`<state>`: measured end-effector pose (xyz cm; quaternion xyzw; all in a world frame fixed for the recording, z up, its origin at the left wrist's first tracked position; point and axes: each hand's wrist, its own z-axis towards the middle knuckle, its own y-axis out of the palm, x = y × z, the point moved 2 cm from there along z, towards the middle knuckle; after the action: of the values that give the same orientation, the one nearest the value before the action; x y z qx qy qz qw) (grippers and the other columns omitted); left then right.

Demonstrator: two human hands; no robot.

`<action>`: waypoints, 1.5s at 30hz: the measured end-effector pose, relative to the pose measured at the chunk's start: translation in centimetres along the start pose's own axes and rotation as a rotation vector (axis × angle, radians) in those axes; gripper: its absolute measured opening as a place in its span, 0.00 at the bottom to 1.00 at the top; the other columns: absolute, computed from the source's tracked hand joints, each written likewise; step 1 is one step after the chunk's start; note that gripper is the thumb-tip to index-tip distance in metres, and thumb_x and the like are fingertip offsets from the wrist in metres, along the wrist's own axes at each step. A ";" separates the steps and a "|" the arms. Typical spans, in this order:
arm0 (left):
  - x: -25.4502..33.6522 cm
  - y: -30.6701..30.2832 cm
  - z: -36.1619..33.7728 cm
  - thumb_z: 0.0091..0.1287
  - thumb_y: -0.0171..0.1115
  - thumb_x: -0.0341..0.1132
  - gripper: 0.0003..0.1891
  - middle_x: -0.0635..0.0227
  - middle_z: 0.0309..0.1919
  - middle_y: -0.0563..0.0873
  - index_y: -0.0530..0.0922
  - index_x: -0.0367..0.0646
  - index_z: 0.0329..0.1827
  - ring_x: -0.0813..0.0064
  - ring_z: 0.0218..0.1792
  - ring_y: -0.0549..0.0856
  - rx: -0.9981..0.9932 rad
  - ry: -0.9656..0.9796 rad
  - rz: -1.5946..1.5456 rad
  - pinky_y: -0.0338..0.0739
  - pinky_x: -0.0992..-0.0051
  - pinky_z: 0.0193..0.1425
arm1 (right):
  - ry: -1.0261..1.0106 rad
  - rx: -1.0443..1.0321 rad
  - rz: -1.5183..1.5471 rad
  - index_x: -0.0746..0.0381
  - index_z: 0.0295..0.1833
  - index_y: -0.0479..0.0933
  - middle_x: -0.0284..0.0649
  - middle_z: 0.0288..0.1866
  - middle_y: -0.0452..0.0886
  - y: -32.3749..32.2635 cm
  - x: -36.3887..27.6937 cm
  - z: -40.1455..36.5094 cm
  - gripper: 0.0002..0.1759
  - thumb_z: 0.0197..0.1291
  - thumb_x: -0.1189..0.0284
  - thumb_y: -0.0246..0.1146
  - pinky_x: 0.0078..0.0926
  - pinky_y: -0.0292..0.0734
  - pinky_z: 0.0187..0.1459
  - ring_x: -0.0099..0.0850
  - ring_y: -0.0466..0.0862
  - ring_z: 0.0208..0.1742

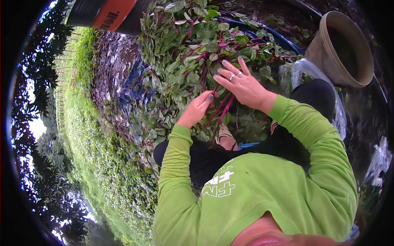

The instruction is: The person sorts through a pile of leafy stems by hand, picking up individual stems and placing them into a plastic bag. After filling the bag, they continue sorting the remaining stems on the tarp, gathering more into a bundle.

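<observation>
A large heap of leafy greens with magenta stems [172,65] lies in front of me. My left hand [199,107] is closed, thumb and fingers pinching a reddish stem at the near side of the heap. To its right, my right hand [242,85] lies over the stems with its fingers stretched and spread, a ring on it. Several magenta stems [223,108] hang below the two hands, pointing toward my feet. Whether the right palm touches the stems is hidden.
A brown bucket [324,53] stands tilted at the upper right, with clear plastic [338,110] beside my knee. A dark drum with a red band [108,14] is at the upper left. Blue plastic [135,84] lies left of the heap; crumpled plastic [378,162] lies far right.
</observation>
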<state>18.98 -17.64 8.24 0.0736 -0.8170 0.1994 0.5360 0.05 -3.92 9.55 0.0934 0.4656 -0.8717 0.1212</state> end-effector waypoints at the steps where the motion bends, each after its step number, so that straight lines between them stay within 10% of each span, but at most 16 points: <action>1: 0.3 0.4 0.7 0.84 0.54 0.41 0.17 0.70 0.35 0.82 0.81 0.41 0.64 0.79 0.41 0.81 -0.071 -0.014 0.002 0.76 0.77 0.51 | 0.062 -0.149 0.012 0.58 0.53 0.80 0.39 0.51 0.81 0.0 0.9 -0.3 0.13 0.63 0.73 0.60 0.65 0.50 0.81 0.40 0.80 0.64; 9: 5.7 -2.1 18.3 0.70 0.66 0.36 0.12 0.56 0.44 0.88 0.89 0.43 0.52 0.54 0.51 0.86 0.430 0.679 1.045 0.80 0.58 0.58 | 0.153 -0.186 -0.062 0.51 0.45 0.82 0.38 0.47 0.80 0.0 2.7 -1.0 0.08 0.63 0.70 0.60 0.59 0.66 0.70 0.40 0.82 0.58; 12: 6.1 -3.0 22.1 0.70 0.65 0.39 0.11 0.57 0.45 0.89 0.89 0.47 0.50 0.55 0.51 0.87 0.176 0.311 1.235 0.81 0.57 0.57 | 0.151 -0.179 -0.049 0.53 0.43 0.81 0.38 0.45 0.80 -0.2 3.3 -0.8 0.06 0.62 0.70 0.61 0.44 0.72 0.53 0.38 0.83 0.56; 23: 9.1 -3.6 17.3 0.75 0.57 0.40 0.11 0.47 0.42 0.89 0.78 0.40 0.48 0.46 0.46 0.88 0.104 0.304 1.398 0.82 0.50 0.52 | 0.143 -0.229 -0.102 0.54 0.41 0.80 0.34 0.39 0.82 -0.2 4.3 -1.2 0.05 0.62 0.69 0.61 0.36 0.73 0.52 0.33 0.84 0.50; 27: 4.3 0.7 15.8 0.76 0.59 0.40 0.12 0.49 0.38 0.86 0.77 0.38 0.43 0.46 0.41 0.87 0.179 0.391 1.166 0.82 0.51 0.47 | 0.164 -0.277 -0.091 0.54 0.42 0.81 0.35 0.40 0.83 0.0 4.4 -1.5 0.05 0.62 0.70 0.61 0.36 0.73 0.52 0.34 0.84 0.49; 30: -0.1 4.3 14.1 0.75 0.57 0.36 0.11 0.50 0.40 0.83 0.78 0.35 0.39 0.52 0.46 0.83 0.261 0.556 1.546 0.80 0.58 0.54 | 0.147 -0.338 -0.106 0.54 0.42 0.80 0.36 0.40 0.83 0.3 4.6 -2.1 0.05 0.62 0.70 0.61 0.36 0.73 0.52 0.34 0.85 0.48; 39: -4.1 6.4 9.1 0.78 0.56 0.35 0.09 0.54 0.37 0.82 0.79 0.36 0.47 0.60 0.36 0.85 0.800 0.340 0.497 0.79 0.61 0.42 | 0.112 -0.490 -0.092 0.54 0.40 0.81 0.37 0.40 0.84 0.8 3.8 -2.8 0.04 0.61 0.71 0.61 0.36 0.74 0.52 0.35 0.85 0.49; 43: -2.4 2.4 9.2 0.80 0.55 0.36 0.09 0.52 0.45 0.83 0.78 0.39 0.50 0.48 0.49 0.82 1.112 0.446 0.518 0.78 0.55 0.53 | 0.046 -0.433 -0.084 0.54 0.39 0.81 0.36 0.39 0.84 0.4 3.4 -1.8 0.04 0.61 0.71 0.61 0.36 0.74 0.54 0.35 0.86 0.49; 45: -1.0 1.7 10.5 0.79 0.57 0.41 0.13 0.53 0.47 0.85 0.79 0.39 0.52 0.49 0.51 0.83 0.884 0.306 0.642 0.79 0.56 0.54 | 0.036 -0.440 -0.086 0.54 0.39 0.82 0.36 0.39 0.84 0.4 3.1 -1.4 0.04 0.60 0.71 0.61 0.36 0.74 0.54 0.35 0.86 0.50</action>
<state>9.96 -20.42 3.27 0.0091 -0.5503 0.6841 0.4787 -2.77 -3.34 7.61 0.0601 0.6503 -0.7516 0.0929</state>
